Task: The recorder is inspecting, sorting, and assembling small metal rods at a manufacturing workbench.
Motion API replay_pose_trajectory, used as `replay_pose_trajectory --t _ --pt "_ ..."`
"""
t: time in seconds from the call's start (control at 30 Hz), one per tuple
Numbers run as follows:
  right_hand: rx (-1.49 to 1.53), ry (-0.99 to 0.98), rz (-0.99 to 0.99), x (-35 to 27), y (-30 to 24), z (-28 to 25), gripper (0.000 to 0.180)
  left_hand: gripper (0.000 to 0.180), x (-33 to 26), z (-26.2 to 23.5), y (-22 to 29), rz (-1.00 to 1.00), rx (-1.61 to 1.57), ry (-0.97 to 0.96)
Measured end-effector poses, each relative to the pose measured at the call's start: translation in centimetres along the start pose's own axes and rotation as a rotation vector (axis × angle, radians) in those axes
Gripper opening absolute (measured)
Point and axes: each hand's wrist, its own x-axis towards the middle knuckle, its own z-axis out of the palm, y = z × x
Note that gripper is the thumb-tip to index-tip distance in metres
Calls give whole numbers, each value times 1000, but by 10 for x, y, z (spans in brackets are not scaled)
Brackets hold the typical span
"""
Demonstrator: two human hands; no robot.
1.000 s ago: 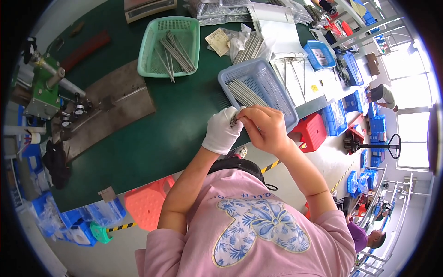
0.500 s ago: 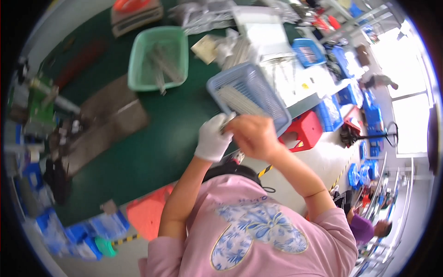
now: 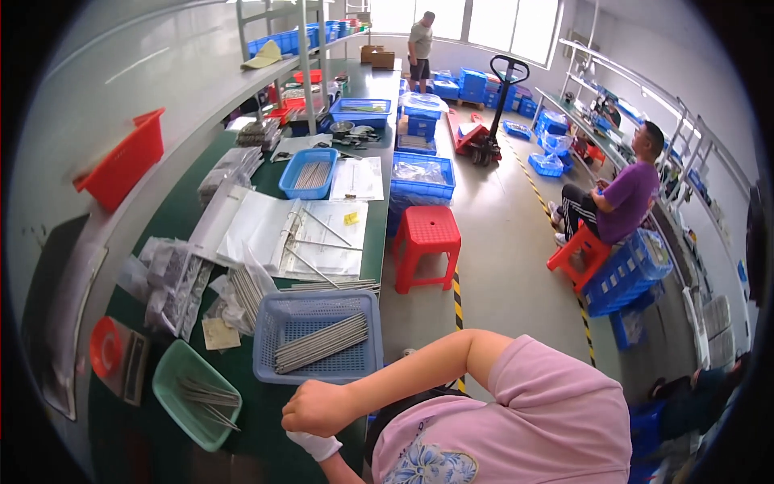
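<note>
My right hand [image 3: 318, 407] is bare and closed, just below the near edge of a blue-grey mesh basket [image 3: 264, 361]. Whatever its fingers hold, if anything, is hidden. Directly under it is my left hand [image 3: 316, 445] in a white glove, its fingers covered by the right hand and not readable. Inside the mesh basket lies a bundle of thin metal rods [image 3: 322, 343]. To its left a pale green basin [image 3: 167, 383] holds a few loose thin rods [image 3: 210, 394], some reaching over its rim.
On the green table lie an open binder [image 3: 270, 222], plastic-wrapped packs [image 3: 173, 278] and a scale [image 3: 133, 363] with a red dish. A blue basket [image 3: 293, 181] of rods stands farther off. A red stool [image 3: 427, 234] is right of the table. One person sits at right; another stands far back.
The view has swung up and right, bringing the aisle and far end of the table in. My hands stay together, with the right now covering most of the gloved left.
</note>
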Motion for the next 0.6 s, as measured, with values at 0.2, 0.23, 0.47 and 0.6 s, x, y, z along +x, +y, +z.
replay_pose_trajectory --t 0.2,0.23,0.47,0.6 --pt "5 146 -48 -5 4 15 12 24 -14 -28 2 -70 -11 154" --pt "29 140 -27 -4 4 15 12 25 -13 -30 3 -86 -12 184" --pt "-86 172 -133 2 -2 6 14 33 -15 -58 3 -162 -27 388" --pt "-13 279 -179 10 -19 -8 14 38 4 -56 12 -231 -43 517"
